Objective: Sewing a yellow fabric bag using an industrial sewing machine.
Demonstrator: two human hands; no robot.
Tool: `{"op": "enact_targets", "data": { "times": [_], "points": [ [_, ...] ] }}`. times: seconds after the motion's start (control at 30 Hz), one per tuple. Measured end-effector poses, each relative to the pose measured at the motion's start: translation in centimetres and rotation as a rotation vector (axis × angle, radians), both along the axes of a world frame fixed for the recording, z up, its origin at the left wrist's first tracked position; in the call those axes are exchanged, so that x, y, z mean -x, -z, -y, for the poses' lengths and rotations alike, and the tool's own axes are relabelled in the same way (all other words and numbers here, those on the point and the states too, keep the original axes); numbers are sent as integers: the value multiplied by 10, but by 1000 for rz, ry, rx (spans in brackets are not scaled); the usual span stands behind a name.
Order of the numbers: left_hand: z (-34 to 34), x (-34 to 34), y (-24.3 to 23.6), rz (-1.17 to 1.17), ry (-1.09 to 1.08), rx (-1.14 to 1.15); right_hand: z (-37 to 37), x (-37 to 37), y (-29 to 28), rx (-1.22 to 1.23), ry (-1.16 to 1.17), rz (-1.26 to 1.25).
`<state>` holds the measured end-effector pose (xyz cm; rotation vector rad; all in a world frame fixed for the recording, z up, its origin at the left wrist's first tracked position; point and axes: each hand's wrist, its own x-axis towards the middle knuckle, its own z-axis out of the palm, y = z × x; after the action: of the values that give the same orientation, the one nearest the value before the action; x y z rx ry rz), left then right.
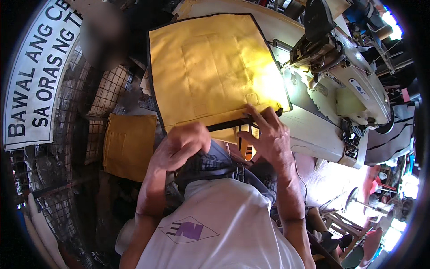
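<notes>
A large yellow fabric panel with dark edging lies over the sewing table, its near edge toward me. Along that edge runs a black binding strip. My left hand is closed at the strip's left end, fingers curled and slightly blurred. My right hand grips the near edge farther right, thumb below and forefinger on top of the yellow fabric. Just under the edge, beside my right thumb, hangs an orange loop-shaped piece with dark trim; its kind is unclear.
A sewing machine stands on the pale table at the right, its lamp shining on the panel. Another yellow fabric piece sits to the left, near a wire mesh. A white sign hangs at far left.
</notes>
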<state>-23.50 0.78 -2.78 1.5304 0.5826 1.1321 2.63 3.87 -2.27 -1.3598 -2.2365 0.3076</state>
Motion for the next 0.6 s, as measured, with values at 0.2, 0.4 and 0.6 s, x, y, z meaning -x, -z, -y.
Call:
{"op": "enact_targets", "data": {
  "times": [0.2, 0.4, 0.6],
  "points": [
    [-54, -47, 10, -652, -466, -231, 11, -15, 36, -123, -2, 60],
    [-57, -61, 12, -951, -453, -394, 19, -17, 58, -311, 16, 39],
    [-56, -78, 15, -1124, -429, -574, 16, -18, 55, -281, -5, -22]
  ]
}}
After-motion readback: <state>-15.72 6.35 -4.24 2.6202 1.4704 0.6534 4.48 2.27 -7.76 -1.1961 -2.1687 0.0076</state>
